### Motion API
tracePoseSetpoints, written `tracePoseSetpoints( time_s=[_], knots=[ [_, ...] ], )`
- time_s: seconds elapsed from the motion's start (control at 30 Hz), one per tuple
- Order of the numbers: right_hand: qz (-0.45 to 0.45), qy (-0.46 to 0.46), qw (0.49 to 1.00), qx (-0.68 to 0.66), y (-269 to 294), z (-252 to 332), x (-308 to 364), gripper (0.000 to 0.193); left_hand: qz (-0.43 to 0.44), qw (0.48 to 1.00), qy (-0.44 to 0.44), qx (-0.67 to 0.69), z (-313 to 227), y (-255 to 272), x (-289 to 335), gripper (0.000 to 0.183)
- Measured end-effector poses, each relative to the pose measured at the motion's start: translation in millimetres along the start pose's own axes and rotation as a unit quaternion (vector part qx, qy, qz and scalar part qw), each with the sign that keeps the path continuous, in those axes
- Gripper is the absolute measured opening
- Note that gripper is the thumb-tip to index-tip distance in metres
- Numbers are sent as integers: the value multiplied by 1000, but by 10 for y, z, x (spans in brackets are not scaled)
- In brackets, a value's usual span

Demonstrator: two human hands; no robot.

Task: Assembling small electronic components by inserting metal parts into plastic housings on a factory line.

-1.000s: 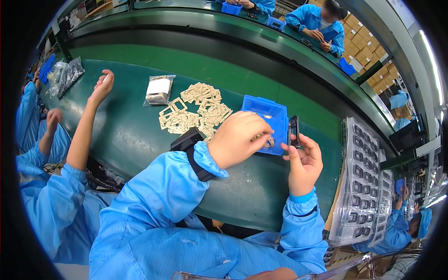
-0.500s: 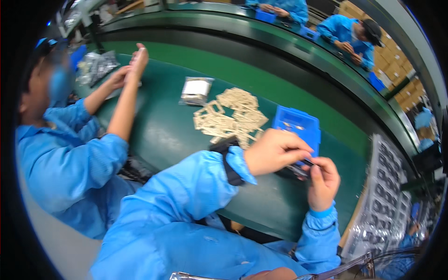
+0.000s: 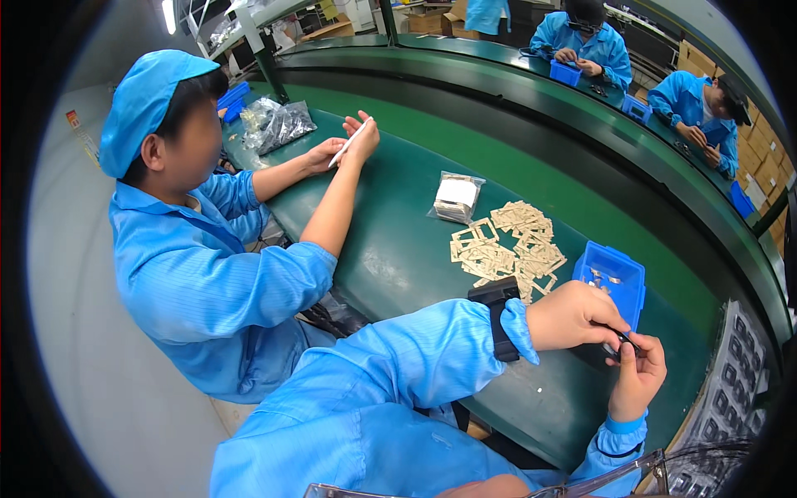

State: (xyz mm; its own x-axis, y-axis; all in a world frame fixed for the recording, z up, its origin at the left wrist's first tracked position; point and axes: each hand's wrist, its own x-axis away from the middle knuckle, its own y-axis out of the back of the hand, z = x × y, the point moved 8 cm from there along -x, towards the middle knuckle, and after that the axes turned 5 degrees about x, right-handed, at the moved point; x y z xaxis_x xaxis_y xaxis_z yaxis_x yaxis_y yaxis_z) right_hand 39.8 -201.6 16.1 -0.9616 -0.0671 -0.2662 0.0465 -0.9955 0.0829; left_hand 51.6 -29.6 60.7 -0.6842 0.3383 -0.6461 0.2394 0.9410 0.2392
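My left hand [image 3: 573, 317] reaches over the green table from the left, its thumb and fingers pinching a small black part [image 3: 624, 340]. My right hand [image 3: 639, 378] grips the same part from the other side, fingertips closed on it. Most of the part is covered by fingers, so its exact kind cannot be made out. Just beyond both hands stands a blue plastic bin [image 3: 636, 290] with a few small pieces inside. A heap of thin beige rectangular frames [image 3: 519, 249] lies to the left of the bin.
A clear bag of stacked pieces [image 3: 457, 197] lies behind the heap. At the right edge is a clear tray of black parts [image 3: 735, 373]. On my left a co-worker [image 3: 216, 274] holds a thin white object [image 3: 350, 143]. Other people work at the far bench [image 3: 515, 66].
The whole view has swung left, so the table and my hands appear farther right. My hands still hold the black part together near the bin. The co-worker's white object now shows plainly.
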Motion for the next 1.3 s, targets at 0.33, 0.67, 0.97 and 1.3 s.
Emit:
tracePoseSetpoints(
  time_s=[0.33, 0.67, 0.97, 1.3],
  knots=[
    [5, 39, 999, 16, -2, 7, -1, 9, -11, 1000, -18, -7, 32, -14, 19, 22],
    [6, 50, 998, 24, -4, -23, -6, 10, -6, 999, -28, -31, 27, -26, 38, 15],
    [-43, 8, 998, 51, 29, -49, 25, 12, -17, 998, -13, -52, 10, -146, 70, 12],
    [42, 119, 987, 97, 27, -14, 88, 13, 34, 985, -124, -115, -245, -205, 85, 19]
  ],
)
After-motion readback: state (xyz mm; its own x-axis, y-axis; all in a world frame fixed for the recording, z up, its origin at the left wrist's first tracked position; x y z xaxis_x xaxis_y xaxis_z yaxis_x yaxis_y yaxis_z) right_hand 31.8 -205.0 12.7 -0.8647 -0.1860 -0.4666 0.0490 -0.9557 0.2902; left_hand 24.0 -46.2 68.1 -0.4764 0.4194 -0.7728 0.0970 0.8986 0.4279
